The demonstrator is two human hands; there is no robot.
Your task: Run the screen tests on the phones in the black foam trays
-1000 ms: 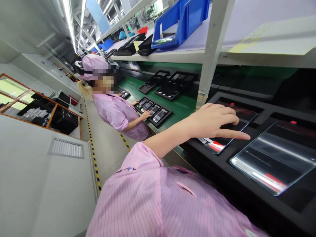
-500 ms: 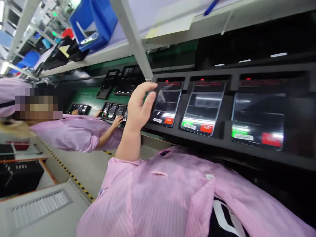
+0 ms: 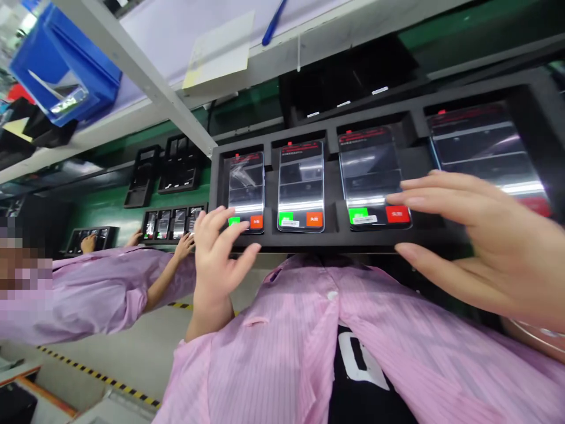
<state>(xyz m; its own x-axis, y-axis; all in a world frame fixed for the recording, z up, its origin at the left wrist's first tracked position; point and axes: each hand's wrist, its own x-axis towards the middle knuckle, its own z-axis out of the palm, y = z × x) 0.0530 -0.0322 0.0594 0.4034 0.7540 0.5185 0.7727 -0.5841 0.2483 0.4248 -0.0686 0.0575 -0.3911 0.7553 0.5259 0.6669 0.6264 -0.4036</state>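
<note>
A black foam tray (image 3: 329, 241) sits right in front of my chest, holding several smartphones in clear film. The phones (image 3: 301, 185) show green and red labels low on their screens. My left hand (image 3: 216, 265) grips the tray's near left corner, fingers curled over its front edge beside the leftmost phone (image 3: 246, 191). My right hand (image 3: 494, 241) spans the near right part, fingers lying over the lower corner of a phone (image 3: 369, 176), with the thumb along the tray's edge. The far right phone (image 3: 485, 147) is partly hidden behind my right fingers.
My pink striped smock (image 3: 265, 353) fills the bottom. A co-worker's sleeve (image 3: 88, 294) and hand (image 3: 183, 247) reach a phone tray (image 3: 174, 224) on the green belt (image 3: 194, 197). Overhead are a white shelf (image 3: 220, 76), blue bin (image 3: 62, 65), and blue pen (image 3: 273, 22).
The view has swung so the tray lies level before my chest. My left hand has dropped from beside the phones to the tray's edge, and my right hand has come in on the tray.
</note>
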